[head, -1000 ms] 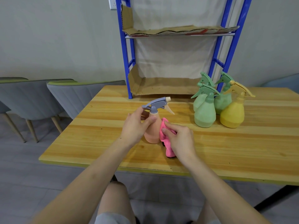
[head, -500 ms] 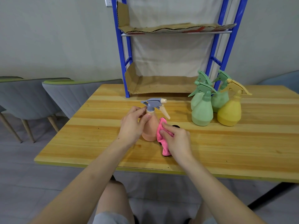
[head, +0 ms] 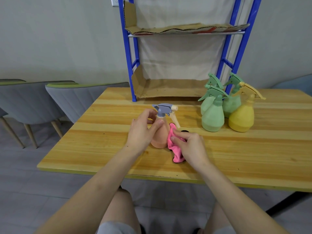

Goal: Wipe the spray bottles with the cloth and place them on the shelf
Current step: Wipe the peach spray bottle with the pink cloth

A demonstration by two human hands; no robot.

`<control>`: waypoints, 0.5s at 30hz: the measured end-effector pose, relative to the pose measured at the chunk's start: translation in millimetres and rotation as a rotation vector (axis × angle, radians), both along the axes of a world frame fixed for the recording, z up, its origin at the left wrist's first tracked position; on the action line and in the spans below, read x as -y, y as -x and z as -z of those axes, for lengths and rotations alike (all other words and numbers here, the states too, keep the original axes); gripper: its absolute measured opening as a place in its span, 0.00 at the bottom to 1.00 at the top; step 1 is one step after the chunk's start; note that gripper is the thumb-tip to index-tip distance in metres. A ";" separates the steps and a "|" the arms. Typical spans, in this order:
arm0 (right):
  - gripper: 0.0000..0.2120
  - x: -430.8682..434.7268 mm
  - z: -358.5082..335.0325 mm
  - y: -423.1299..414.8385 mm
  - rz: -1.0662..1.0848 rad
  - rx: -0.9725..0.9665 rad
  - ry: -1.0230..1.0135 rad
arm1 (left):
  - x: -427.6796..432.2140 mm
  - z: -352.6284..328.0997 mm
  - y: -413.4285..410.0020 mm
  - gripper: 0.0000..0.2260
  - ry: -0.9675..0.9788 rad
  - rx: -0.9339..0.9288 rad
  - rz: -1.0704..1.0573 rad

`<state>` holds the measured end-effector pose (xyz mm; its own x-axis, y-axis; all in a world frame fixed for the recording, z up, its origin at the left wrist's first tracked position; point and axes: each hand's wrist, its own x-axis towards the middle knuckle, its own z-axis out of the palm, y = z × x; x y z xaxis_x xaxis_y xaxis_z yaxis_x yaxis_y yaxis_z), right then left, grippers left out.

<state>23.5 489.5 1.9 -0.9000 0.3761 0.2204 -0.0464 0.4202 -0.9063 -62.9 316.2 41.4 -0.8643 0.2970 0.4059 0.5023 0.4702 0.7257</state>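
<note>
1 bottle [head: 160, 138] in L hand [head: 141, 131], cloth [head: 176, 153] R hand [head: 191, 147].

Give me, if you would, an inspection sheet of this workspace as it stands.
Surface: wooden table, pale planks.
Job's things: peach bottle upright, pink cloth against its side; three green bottles and yellow bottle grouped beside the shelf; its cardboard-lined tiers hold no bottles.
Clutter: nothing seen.
Grippers: left hand grips the peach bottle's neck; right hand holds the cloth to it.
Cables: nothing seen.
Surroundings: grey chairs, wall socket.
</note>
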 end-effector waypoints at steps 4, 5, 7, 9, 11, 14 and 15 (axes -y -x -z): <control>0.09 6.6 -16.7 8.7 -0.076 -0.100 0.127 | 2.6 1.2 2.5 0.17 -0.003 0.027 0.016; 0.09 8.0 -20.3 10.4 -0.108 -0.128 0.164 | 3.3 2.2 2.6 0.18 -0.002 0.033 0.029; 0.10 9.0 -20.4 11.8 -0.148 -0.166 0.181 | 4.8 4.9 4.4 0.18 -0.010 0.044 0.060; 0.11 7.2 -12.4 9.8 -0.139 -0.153 0.140 | 6.0 6.8 7.2 0.19 -0.016 0.051 0.070; 0.13 0.3 -2.6 9.1 -0.097 -0.077 0.100 | 5.8 8.2 8.4 0.20 -0.018 0.051 0.066; 0.14 -6.9 7.1 3.6 -0.051 0.015 0.022 | 4.6 9.0 7.1 0.23 -0.027 0.062 0.065; 0.14 -7.0 10.2 2.1 -0.039 0.019 0.008 | 4.6 9.3 6.8 0.23 -0.030 0.064 0.067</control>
<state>21.4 496.6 -8.3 -0.9181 0.3420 0.2005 -0.0456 0.4114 -0.9103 -69.8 311.6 32.1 -0.8675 0.3432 0.3600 0.4839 0.4148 0.7706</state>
